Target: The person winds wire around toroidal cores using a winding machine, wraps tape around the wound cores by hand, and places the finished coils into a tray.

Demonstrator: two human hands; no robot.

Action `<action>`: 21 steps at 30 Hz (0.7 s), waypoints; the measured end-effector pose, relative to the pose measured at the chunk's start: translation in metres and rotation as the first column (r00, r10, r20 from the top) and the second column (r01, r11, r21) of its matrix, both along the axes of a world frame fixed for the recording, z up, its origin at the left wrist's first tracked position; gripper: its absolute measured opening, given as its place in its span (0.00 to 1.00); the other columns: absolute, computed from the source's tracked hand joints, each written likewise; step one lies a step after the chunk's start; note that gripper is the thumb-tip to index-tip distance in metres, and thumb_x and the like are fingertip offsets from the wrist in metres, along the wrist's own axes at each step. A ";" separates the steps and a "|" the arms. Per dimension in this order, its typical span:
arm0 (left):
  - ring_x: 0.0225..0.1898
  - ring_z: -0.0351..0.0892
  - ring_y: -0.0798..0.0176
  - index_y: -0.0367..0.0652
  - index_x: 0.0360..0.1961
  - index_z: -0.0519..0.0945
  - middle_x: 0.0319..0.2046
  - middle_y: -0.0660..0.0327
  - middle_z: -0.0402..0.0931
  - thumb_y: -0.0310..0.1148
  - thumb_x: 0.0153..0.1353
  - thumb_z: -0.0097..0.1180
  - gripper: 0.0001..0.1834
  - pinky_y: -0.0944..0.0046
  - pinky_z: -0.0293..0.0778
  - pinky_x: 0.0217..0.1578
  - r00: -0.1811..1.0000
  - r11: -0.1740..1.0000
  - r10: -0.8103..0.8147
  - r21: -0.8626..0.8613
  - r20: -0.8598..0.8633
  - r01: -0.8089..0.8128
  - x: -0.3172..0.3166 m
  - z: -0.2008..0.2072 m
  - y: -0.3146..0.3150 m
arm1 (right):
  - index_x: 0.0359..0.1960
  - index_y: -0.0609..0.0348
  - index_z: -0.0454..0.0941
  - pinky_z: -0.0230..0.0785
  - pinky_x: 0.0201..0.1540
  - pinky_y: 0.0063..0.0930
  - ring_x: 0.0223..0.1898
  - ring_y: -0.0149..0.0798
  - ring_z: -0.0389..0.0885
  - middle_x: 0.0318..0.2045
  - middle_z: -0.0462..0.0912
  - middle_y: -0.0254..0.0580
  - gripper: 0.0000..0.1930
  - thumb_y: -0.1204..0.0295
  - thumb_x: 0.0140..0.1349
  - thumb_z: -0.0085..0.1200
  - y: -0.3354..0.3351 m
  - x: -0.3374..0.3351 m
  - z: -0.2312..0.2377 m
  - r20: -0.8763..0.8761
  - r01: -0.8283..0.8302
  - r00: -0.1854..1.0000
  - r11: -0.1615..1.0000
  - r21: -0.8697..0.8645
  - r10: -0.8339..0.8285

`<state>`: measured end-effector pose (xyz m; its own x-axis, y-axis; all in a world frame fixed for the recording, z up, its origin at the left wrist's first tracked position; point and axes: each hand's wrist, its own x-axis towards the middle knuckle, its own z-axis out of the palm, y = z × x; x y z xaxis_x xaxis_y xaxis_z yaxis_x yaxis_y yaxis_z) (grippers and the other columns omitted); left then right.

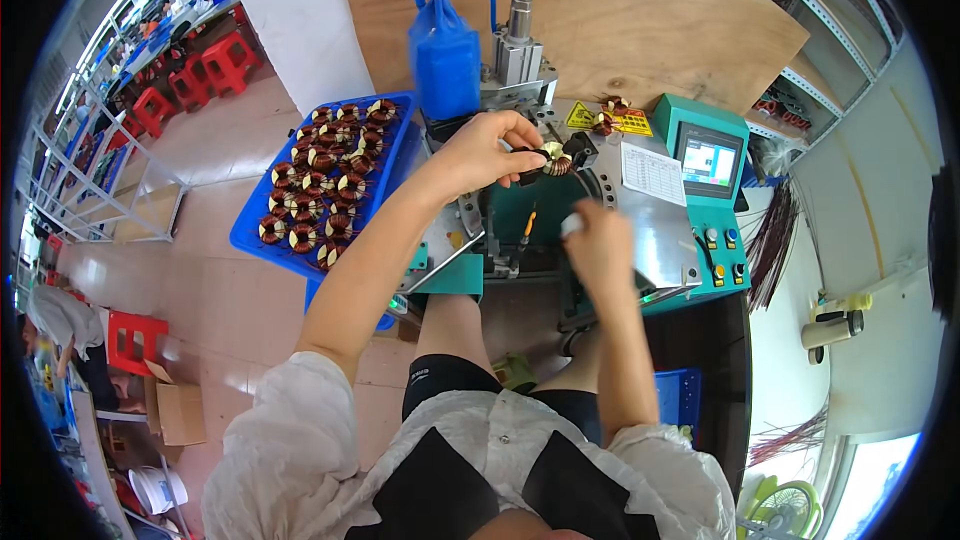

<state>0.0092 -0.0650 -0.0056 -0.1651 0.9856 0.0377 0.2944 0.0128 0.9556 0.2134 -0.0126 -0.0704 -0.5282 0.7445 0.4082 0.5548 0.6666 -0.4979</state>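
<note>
My left hand (488,152) reaches over the winding machine, fingers bent and closed around a dark piece beside a ring-shaped coil (557,160). Whether that piece belongs to the machine I cannot tell. The coil has copper-brown windings and a pale yellow part, and sits next to a black block (582,149) on the machine. To the right and nearer to me, my right hand (603,248) is smeared by motion. Something white (571,225) shows at its fingertips, too blurred to name. An orange-tipped tool (529,227) stands between the hands.
A blue tray (258,243) at left holds several wound coils (318,183). Behind my left hand stand a blue-wrapped part (445,60) and a metal cylinder (518,50) with blue hoses. A green control box (697,200) with screen and buttons stands at right. Two coils (604,123) lie behind.
</note>
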 end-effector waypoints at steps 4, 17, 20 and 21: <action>0.23 0.75 0.72 0.37 0.43 0.77 0.39 0.58 0.80 0.29 0.57 0.64 0.14 0.70 0.71 0.23 0.999 0.993 0.047 0.114 -0.018 -0.044 0.004 -0.006 -0.003 | 0.62 0.66 0.62 0.70 0.51 0.30 0.51 0.46 0.79 0.50 0.77 0.60 0.30 0.87 0.55 0.47 -0.045 -0.017 -0.093 -0.406 -0.369 0.880 0.894 -0.254 0.248; 0.33 0.72 0.75 0.34 0.41 0.78 0.37 0.63 0.75 0.24 0.64 0.54 0.06 0.75 0.69 0.36 0.912 0.819 0.244 0.434 0.328 -0.375 0.084 -0.058 -0.057 | 0.27 0.57 0.84 0.73 0.34 0.43 0.28 0.53 0.82 0.22 0.81 0.51 0.07 0.74 0.46 0.56 0.065 -0.037 0.122 -0.071 -0.006 0.997 0.959 0.285 0.027; 0.34 0.72 0.77 0.34 0.43 0.78 0.37 0.63 0.77 0.27 0.67 0.52 0.09 0.75 0.69 0.36 0.884 0.836 0.219 0.388 0.413 -0.388 0.085 -0.056 -0.054 | 0.27 0.56 0.85 0.73 0.34 0.43 0.29 0.54 0.81 0.22 0.81 0.52 0.07 0.75 0.46 0.56 0.075 -0.053 0.124 -0.005 -0.084 0.996 0.943 0.322 0.091; 0.34 0.72 0.77 0.33 0.44 0.78 0.38 0.63 0.78 0.30 0.68 0.51 0.10 0.75 0.69 0.37 0.903 0.869 0.231 0.340 0.363 -0.359 0.084 -0.060 -0.052 | 0.27 0.55 0.85 0.73 0.34 0.43 0.29 0.54 0.81 0.22 0.81 0.52 0.07 0.76 0.45 0.56 0.071 -0.053 0.126 -0.012 -0.096 0.994 0.931 0.352 0.107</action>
